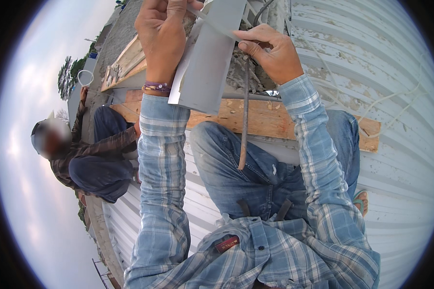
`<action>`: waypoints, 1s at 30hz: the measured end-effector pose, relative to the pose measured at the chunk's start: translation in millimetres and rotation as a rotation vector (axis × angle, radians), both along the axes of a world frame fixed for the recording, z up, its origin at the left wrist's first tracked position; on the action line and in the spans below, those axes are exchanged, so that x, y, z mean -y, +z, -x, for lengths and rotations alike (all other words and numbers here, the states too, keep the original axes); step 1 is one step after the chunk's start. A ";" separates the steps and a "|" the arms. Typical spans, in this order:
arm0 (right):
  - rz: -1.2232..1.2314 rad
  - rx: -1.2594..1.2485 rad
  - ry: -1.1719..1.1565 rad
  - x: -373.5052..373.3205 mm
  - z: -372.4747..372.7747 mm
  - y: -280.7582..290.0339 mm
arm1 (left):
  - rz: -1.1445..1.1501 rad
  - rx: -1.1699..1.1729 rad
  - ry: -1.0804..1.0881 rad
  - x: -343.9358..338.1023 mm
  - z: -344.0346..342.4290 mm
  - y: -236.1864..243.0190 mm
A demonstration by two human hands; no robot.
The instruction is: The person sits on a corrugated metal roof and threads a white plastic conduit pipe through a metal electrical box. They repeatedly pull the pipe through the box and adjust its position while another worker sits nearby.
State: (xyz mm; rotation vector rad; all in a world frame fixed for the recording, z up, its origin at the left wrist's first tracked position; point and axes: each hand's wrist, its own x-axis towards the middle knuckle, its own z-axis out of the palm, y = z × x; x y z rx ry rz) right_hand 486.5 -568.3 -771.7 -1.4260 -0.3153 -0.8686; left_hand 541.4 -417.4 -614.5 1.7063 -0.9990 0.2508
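The left hand is clenched on the top of a thin grey metal strip; likely light, springy, sharp-edged; the right hand pinches a stiff wire beside a rusty rod.

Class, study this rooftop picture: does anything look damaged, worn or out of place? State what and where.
Yes. The white corrugated roof shows peeling, flaking paint in its upper ribs. A loose pale cord trails across it. The grey metal strip, between the left hand and right hand, sits tilted.

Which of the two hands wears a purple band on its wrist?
The left hand, gripping the grey metal sheet; the right hand has a bare wrist.
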 end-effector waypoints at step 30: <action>-0.025 0.000 -0.030 -11.0 -7.8 -17.4 | -0.029 -0.130 0.072 4.5 13.8 -5.4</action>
